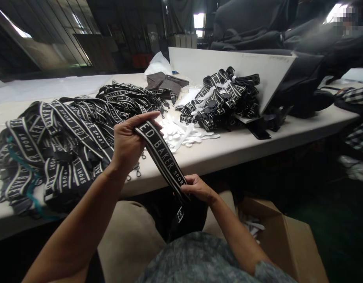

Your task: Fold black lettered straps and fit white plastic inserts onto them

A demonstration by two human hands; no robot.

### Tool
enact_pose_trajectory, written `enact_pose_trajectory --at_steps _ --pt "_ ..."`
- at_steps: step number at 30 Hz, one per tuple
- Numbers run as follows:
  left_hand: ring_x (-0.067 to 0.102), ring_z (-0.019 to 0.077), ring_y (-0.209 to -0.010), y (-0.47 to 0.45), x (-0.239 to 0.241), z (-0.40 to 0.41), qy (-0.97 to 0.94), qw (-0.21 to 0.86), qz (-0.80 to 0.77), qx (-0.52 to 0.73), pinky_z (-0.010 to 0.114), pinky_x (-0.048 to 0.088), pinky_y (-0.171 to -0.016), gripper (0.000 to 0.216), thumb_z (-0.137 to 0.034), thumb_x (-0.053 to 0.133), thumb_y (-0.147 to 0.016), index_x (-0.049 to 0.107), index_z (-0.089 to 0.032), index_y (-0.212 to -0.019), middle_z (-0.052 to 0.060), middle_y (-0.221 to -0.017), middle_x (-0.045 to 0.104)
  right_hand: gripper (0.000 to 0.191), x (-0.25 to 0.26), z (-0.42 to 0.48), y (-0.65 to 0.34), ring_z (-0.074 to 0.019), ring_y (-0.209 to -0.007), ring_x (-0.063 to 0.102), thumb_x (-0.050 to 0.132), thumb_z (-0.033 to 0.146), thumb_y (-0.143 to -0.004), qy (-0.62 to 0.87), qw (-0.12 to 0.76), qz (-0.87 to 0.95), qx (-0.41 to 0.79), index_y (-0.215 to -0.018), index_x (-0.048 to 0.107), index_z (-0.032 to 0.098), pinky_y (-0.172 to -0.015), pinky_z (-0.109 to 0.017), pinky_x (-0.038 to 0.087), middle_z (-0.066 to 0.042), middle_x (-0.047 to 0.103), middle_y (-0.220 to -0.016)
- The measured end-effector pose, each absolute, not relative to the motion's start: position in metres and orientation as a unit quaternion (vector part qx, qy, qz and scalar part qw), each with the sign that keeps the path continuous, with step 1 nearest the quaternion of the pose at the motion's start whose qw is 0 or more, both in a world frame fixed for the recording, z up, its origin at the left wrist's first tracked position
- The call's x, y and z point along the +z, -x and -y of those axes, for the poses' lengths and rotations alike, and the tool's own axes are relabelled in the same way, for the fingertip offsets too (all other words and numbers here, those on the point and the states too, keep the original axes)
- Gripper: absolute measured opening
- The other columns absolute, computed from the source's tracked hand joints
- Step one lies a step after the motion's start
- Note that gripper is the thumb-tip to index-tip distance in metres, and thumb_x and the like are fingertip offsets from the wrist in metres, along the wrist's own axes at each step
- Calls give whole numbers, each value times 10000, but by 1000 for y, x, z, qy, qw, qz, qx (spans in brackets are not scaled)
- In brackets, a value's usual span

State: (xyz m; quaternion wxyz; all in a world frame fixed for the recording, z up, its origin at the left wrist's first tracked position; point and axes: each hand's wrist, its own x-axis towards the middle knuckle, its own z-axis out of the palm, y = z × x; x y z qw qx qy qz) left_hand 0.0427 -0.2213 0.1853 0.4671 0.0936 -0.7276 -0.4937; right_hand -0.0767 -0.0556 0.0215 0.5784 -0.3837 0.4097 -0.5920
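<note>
Between my hands a black webbing strap (164,157) with white lettering and stripes is stretched at a slant over the table's front edge. My left hand (131,137) grips its upper end, thumb on top. Lower down, my right hand (199,188) pinches the strap near the word "SPORT", and a loose part hangs below over my lap. Left of my left hand lies a big heap of similar straps (72,125) with metal hooks at some ends. Just beyond the held strap are scattered white strips (184,133). Behind those sits a pile of bundled straps (219,98) with white bands.
A white upright board (228,67) stands behind the bundled pile, with black bags (305,78) beyond it. A dark phone-like object (259,129) rests near the table edge (243,153). An open cardboard box (302,243) holding white pieces stands below right. Brown folded fabric (164,81) lies farther back.
</note>
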Motion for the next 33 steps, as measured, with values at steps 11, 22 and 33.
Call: enact_pose_trajectory --at_steps 11,22,33 --pt "671 93 -589 -44 175 280 -142 519 628 -562 234 622 -574 195 -245 863 -688 752 -213 -844 -71 -683 726 490 0 46 69 -131 -591 647 761 566 -799 348 604 -384 -605 -917 681 96 -552 -203 503 -69 705 -743" --pt "690 69 -714 -57 171 282 -138 489 614 -604 247 663 -700 100 -172 780 -826 731 -251 -865 -80 -770 736 699 -9 59 52 -145 -633 673 865 350 -714 287 559 -410 -661 -1282 488 199 -590 -254 578 -29 723 -841" --pt "665 144 -759 -53 191 224 -36 467 830 -303 265 549 -652 264 -83 612 -861 743 -200 -1058 35 -873 722 501 -4 64 38 -133 -631 657 807 513 -766 299 578 -367 -665 -1094 684 155 -604 -248 562 -15 662 -842"
